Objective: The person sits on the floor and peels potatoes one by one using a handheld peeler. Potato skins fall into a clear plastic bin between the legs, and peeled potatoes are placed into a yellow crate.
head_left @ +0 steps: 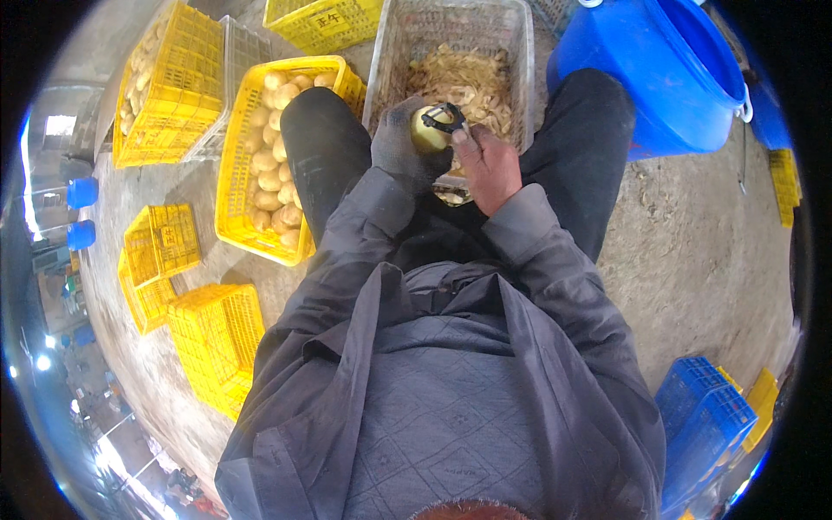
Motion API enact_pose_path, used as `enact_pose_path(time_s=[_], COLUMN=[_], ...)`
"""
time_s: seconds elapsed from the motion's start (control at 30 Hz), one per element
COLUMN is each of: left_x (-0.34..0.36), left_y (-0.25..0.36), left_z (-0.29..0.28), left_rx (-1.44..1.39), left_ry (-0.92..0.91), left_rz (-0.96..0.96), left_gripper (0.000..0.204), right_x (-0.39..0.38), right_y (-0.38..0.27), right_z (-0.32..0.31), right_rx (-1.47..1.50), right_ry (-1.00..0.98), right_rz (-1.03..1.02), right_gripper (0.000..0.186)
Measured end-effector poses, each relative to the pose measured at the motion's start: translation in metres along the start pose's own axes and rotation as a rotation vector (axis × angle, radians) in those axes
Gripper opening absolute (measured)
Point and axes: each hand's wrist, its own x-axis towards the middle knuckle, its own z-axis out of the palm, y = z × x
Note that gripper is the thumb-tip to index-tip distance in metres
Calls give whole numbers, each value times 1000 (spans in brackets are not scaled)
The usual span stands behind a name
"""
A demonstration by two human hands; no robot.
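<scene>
My left hand [397,139], in a dark grey glove, is closed round a partly peeled potato [426,134] with pale yellow flesh. My bare right hand [490,165] grips a black peeler [444,117], whose head lies against the top of the potato. Both hands are between my knees, over the near end of a grey crate [525,78] with a heap of peelings [464,74] in it. Beside my left knee stands a yellow basket [227,199] full of potatoes [267,160].
Another yellow crate [178,95] of potatoes stands farther left. Yellow crates [212,338] lie on the floor at the left. A large blue barrel [641,78] stands beyond my right knee. Blue crates [704,425] are at the lower right. Concrete floor [693,251] stretches to the right.
</scene>
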Motion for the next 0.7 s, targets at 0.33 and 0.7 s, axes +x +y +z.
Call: enact_pose_path(time_s=[0.33,0.7], left_x=[-7,-7], left_y=[-16,-18], left_z=[11,-11], left_rx=[54,-65], left_ry=[-46,172], left_rz=[-90,-177], left_gripper=[68,74], right_x=[-19,-19], right_y=[16,37], right_z=[2,0], right_rx=[-60,65], right_ry=[16,10], right_rz=[-7,172], right_gripper=[32,38])
